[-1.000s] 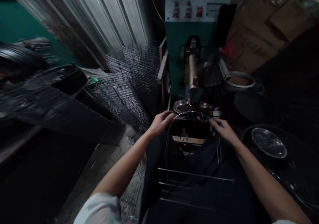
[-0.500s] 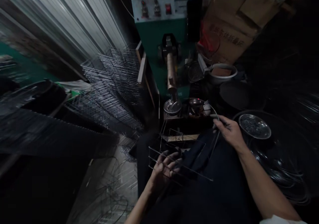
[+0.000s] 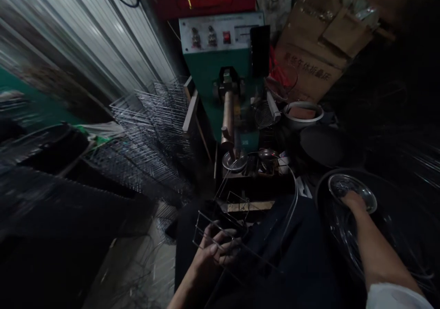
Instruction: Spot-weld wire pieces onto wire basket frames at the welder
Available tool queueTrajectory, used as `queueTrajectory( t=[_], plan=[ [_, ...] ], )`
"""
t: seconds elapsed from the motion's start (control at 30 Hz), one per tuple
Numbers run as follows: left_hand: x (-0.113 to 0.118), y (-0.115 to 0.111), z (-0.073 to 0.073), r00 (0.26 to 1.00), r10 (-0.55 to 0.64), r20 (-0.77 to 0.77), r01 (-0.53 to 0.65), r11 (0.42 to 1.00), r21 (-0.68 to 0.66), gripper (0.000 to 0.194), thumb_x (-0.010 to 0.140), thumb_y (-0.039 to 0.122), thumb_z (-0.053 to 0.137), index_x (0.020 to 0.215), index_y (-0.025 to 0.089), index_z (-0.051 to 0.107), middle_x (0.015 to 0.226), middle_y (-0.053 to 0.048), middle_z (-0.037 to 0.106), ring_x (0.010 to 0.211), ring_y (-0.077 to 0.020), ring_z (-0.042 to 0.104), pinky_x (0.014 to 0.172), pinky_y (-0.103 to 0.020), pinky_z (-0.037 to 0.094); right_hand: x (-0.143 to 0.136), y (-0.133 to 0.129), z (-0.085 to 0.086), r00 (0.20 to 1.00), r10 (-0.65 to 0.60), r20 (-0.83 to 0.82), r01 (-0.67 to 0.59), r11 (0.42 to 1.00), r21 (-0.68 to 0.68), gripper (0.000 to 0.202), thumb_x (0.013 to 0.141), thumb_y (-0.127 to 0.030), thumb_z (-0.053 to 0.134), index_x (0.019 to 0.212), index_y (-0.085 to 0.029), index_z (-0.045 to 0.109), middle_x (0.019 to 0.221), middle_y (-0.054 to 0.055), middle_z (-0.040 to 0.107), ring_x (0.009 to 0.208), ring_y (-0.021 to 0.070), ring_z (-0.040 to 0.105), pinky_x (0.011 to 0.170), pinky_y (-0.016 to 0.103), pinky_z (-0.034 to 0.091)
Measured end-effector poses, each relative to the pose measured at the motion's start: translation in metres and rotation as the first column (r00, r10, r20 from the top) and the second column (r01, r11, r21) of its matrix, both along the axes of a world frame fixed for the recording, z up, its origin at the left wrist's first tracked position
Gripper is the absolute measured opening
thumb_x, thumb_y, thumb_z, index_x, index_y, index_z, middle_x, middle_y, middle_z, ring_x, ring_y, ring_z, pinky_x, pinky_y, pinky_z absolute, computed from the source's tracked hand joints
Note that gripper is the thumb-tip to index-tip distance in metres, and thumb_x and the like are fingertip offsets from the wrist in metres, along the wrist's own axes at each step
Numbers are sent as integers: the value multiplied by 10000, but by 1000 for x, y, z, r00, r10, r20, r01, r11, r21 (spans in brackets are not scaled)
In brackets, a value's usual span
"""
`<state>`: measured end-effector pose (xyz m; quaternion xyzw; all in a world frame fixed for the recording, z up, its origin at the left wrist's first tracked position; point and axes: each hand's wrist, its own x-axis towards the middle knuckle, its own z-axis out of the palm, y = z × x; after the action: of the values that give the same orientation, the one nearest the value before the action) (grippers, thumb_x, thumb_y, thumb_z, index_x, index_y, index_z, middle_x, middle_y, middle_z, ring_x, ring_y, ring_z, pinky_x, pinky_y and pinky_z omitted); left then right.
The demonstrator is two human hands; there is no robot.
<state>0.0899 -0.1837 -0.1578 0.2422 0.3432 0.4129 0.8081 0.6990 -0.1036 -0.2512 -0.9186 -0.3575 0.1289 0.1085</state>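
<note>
My left hand [image 3: 220, 245] is closed around a thin wire frame [image 3: 202, 215] with bent, box-like corners, held low over my lap. My right hand [image 3: 354, 201] reaches down into a round metal dish [image 3: 367, 194] of small dark pieces at the right. Its fingers are hidden in the dish, so their grip does not show. A curved wire hoop [image 3: 294, 194] stands over my dark trousers, apart from my right hand. In front of me is a green spot welder [image 3: 206, 75] with a copper-coloured arm [image 3: 228, 116] above a small round dish [image 3: 243, 161].
Stacked wire grids [image 3: 154, 116] lean at the left against corrugated metal sheeting [image 3: 85, 29]. A cardboard box [image 3: 305, 66] and a pale bowl with a brick-like block [image 3: 302, 113] stand at the back right. Loose wires lie on the floor [image 3: 137, 263] at lower left.
My right hand has let go of the curved wire and moved right and down into the metal dish. My left hand still holds the wire frame. The view has tilted upward a little.
</note>
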Motion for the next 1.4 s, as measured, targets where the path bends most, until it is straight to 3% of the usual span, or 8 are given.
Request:
queueTrajectory(
  t=[0.3, 0.5, 0.57, 0.7, 0.83, 0.97, 1.13, 1.4],
  plan=[
    [-19, 31, 20, 762, 246, -599, 127, 850, 511, 956, 695, 318, 887, 1368, 406, 214, 1454, -134, 505, 1302, -366, 614, 977, -529, 592, 13, -14, -1, 983, -182, 17, 183, 979, -92, 434, 838, -303, 727, 1192, -52, 736, 1150, 341, 675, 1103, 504, 657, 890, 576, 559],
    [-20, 57, 6, 603, 281, -747, 309, 781, 543, 964, 680, 298, 866, 1373, 335, 198, 1415, -160, 540, 1312, -363, 615, 1083, -585, 508, -22, 3, 51, 995, -96, -33, 100, 974, 205, 390, 846, -421, 714, 1046, -86, 732, 1108, 290, 702, 1095, 449, 667, 883, 506, 572],
    [-22, 64, 0, 604, 294, -741, 313, 768, 559, 943, 691, 310, 847, 1373, 327, 197, 1408, -157, 538, 1295, -347, 630, 1060, -554, 532, -71, 19, 81, 945, 159, -287, -10, 888, 460, 438, 793, -537, 749, 951, -129, 725, 980, 216, 730, 942, 387, 705, 764, 451, 593],
    [-30, 73, -6, 602, 331, -727, 316, 737, 598, 956, 679, 292, 837, 1384, 327, 191, 1376, -135, 555, 1252, -312, 662, 1052, -511, 547, -202, 48, 143, 470, 667, -579, -201, 719, 665, 524, 796, -598, 787, 1090, -168, 727, 1003, 127, 746, 836, 267, 713, 668, 342, 581],
    [-42, 79, -4, 585, 340, -736, 355, 709, 610, 988, 653, 284, 864, 1390, 319, 207, 1372, -144, 586, 1279, -338, 649, 1067, -526, 540, -296, 69, 180, 341, 918, -202, -582, 375, 721, 241, 968, -430, 678, 1050, -219, 761, 1024, 72, 763, 943, 253, 716, 875, 395, 559],
    [-57, 85, -5, 605, 330, -725, 342, 714, 611, 1045, 621, 281, 892, 1411, 305, 207, 1383, -168, 610, 1334, -381, 609, 1108, -584, 500, -327, 87, 178, 215, 957, 195, -869, 96, 485, 145, 994, -250, 649, 1095, -244, 752, 1138, 87, 752, 1172, 298, 654, 1063, 517, 436],
    [-69, 97, -6, 616, 297, -730, 340, 736, 586, 1033, 606, 267, 891, 1404, 307, 237, 1412, -162, 596, 1320, -371, 621, 1111, -578, 502, -331, 94, 158, 103, 925, 366, -952, -15, 307, 355, 986, -106, 579, 1295, -258, 663, 1276, 119, 704, 1253, 293, 612, 1115, 608, 328],
    [-83, 117, -8, 576, 318, -753, 381, 710, 592, 1008, 624, 265, 854, 1409, 294, 222, 1381, -169, 613, 1309, -374, 630, 1091, -553, 522, -341, 103, 154, 150, 886, 438, -921, -36, 388, 283, 1035, -144, 569, 1253, -288, 680, 1191, 90, 744, 1163, 254, 656, 1062, 519, 317]
  ],
)
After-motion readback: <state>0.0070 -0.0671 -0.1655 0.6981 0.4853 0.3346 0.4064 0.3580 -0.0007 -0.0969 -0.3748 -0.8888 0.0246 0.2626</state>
